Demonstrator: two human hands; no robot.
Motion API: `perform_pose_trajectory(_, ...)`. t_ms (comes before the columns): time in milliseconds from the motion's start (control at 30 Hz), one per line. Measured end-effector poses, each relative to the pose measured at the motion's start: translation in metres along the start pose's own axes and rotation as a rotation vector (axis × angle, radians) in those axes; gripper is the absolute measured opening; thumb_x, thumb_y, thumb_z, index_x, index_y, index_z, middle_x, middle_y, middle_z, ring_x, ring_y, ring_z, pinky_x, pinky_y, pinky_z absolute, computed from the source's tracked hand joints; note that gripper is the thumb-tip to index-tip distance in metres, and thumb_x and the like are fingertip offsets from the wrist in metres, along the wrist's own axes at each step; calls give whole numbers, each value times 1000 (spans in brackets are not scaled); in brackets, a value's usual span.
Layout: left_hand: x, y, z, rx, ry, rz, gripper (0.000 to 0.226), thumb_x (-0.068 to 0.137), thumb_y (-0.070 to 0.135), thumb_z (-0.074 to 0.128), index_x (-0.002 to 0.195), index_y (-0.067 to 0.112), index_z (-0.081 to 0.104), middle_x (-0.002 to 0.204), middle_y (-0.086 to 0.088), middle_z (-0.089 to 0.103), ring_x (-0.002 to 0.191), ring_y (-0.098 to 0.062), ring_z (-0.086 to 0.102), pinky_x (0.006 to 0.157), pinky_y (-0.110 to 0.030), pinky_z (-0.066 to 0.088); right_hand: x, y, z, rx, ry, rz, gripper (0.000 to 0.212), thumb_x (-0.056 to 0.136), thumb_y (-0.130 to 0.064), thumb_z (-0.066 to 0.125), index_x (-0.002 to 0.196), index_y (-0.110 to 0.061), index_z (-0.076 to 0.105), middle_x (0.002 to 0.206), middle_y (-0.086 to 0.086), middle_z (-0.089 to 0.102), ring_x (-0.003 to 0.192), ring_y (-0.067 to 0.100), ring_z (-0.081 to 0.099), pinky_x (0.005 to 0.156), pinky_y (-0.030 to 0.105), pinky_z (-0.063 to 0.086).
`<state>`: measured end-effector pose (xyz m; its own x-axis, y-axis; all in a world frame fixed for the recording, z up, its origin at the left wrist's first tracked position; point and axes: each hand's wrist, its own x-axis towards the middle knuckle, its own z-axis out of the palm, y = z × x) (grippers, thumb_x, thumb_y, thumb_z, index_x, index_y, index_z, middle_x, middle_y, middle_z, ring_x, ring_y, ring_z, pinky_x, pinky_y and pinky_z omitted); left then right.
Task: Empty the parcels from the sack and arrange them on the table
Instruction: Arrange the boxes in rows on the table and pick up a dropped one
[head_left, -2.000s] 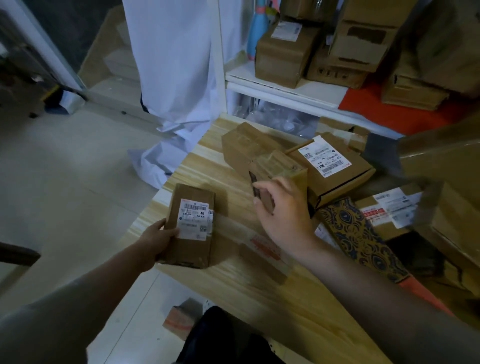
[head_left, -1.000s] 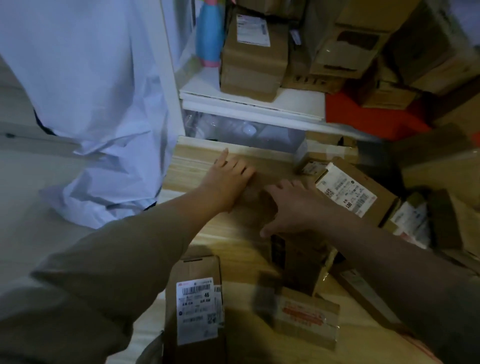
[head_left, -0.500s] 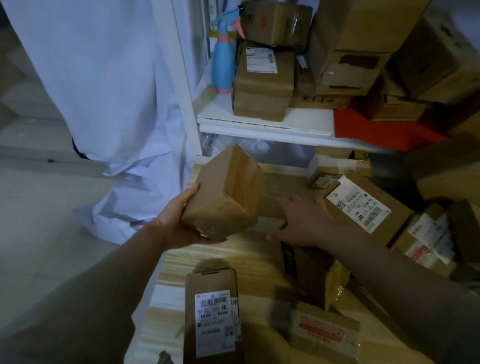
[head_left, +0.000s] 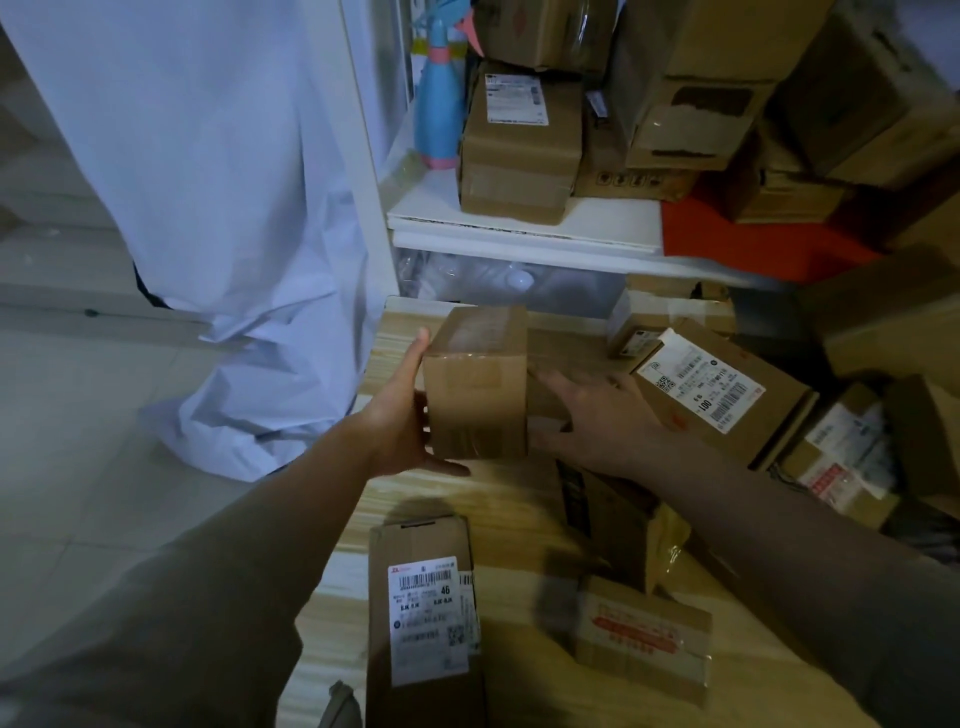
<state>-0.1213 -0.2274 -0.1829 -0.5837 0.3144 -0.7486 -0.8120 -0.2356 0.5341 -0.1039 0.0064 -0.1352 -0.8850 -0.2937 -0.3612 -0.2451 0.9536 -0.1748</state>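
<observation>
- Two hands work at the far left corner of the desk (head_left: 415, 499): our left hand (head_left: 402, 415) cups the left side of a plain brown parcel (head_left: 475, 384), fingers spread and thumb under its near edge, holding it upright.
- Our right hand (head_left: 597, 415) lies open and flat just right of it, gripping nothing, apparently steadying a flat parcel behind.
- We judge the upright hold lets us square this parcel into the corner.
- A labelled parcel (head_left: 722, 395) sits right of the hand; another long labelled parcel (head_left: 423, 623) lies near us on the left edge, leaving room between.
- The white sack (head_left: 218, 208) stands on the floor, left of the desk.
</observation>
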Motion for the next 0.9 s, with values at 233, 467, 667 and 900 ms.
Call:
perform_pose_trajectory(233, 5, -10, -14, -68, 187, 172, 37, 94, 15, 54, 130, 6, 55, 124, -21, 58, 105, -33, 60, 83, -48, 56, -2, -2, 3, -9, -13, -67, 74, 94, -58, 50, 153, -47, 7, 148, 3, 47, 134, 24, 44, 116, 51, 17)
perform_pose_trajectory(467, 4, -34, 1, 580, 799, 547, 81, 88, 61, 55, 149, 14, 32, 143, -5, 41, 134, -30, 40, 104, -41, 37, -1, -5, 9, -51, -10, -25, 74, 91, -61, 51, 153, -33, 23, 153, 3, 42, 142, 24, 35, 119, 49, 13)
perform_pose_trajectory(667, 10, -71, 15, 1827, 601, 677, 111, 66, 82, 58, 153, 39, 4, 164, -8, -10, 150, -39, -8, 113, -71, 11, -7, -3, 7, -112, 38, 32, 76, 87, -69, 50, 150, -31, 33, 155, 3, 34, 145, 26, 23, 119, 52, 13)
perform_pose_trajectory(900, 35, -40, -3, 1831, 693, 611, 85, 88, 54, 57, 155, 38, 6, 165, -5, -1, 150, -37, -4, 114, -70, 9, -16, 2, 4, -124, 10, 110, 84, 81, -77, 50, 150, -32, 31, 159, 4, 24, 148, 26, 16, 120, 55, 11)
